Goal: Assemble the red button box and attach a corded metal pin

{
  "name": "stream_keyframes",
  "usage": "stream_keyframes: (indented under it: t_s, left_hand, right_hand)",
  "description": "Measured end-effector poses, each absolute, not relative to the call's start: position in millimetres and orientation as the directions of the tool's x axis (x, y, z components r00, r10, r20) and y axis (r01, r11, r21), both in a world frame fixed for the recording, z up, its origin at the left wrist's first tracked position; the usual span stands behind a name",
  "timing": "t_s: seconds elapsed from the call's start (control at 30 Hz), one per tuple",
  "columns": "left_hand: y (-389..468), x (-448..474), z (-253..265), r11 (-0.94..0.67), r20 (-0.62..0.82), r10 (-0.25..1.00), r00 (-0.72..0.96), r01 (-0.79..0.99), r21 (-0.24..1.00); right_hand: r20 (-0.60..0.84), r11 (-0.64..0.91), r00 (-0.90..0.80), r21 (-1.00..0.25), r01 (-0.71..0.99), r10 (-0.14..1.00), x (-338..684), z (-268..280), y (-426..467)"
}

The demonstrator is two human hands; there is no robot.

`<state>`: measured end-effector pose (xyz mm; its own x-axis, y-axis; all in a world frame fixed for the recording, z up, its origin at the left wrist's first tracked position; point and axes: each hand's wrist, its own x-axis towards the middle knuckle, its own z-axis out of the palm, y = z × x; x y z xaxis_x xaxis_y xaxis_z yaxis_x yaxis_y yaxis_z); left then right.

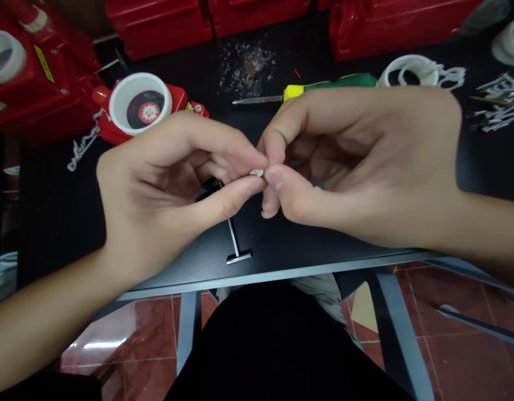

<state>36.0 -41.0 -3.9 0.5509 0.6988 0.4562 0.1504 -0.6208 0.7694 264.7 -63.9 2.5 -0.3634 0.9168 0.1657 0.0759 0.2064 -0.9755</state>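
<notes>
Between their fingertips, my left hand [169, 189] and my right hand [365, 161] pinch a small whitish piece [257, 172]; its kind is too small to make out. Both hands are closed at thumb and forefinger, and their tips meet above the black table [294, 239]. Below my left hand lies a metal T-handle tool [235, 239], its upper end hidden behind the fingers. Just behind my right hand rests a screwdriver [290, 93] with a yellow and green handle, partly covered by the hand.
Red housings [165, 25] line the back, and a smaller red unit with a white ring [140, 103] stands left. Shavings [250, 64] are scattered at the middle back. A white tape roll [409, 69] and a pile of metal pieces [501, 103] lie right.
</notes>
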Motion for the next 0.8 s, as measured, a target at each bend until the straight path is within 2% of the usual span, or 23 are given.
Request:
stream_keyframes:
  t_s: [0.1,0.43,0.57,0.8]
  left_hand:
    - [-43,36,-2,-0.648,0.468,0.687,0.555,0.179,0.740]
    - [-46,38,3,-0.615,0.434,0.715,0.548,0.197,0.764]
    - [-41,33,5,-0.659,0.416,0.682,0.602,0.259,0.706]
    - [-43,30,9,-0.715,0.439,0.645,0.626,0.291,0.636]
  right_hand:
    - [0.136,0.172,-0.363,-0.983,0.069,0.922,264,4,-65]
    - [0.025,0.043,-0.359,-0.998,0.043,0.933,258,14,-63]
    - [-0.025,0.001,-0.365,-0.997,0.071,0.931,257,18,-63]
    - [-0.016,-0.011,-0.403,-1.000,0.014,0.915,259,14,-64]
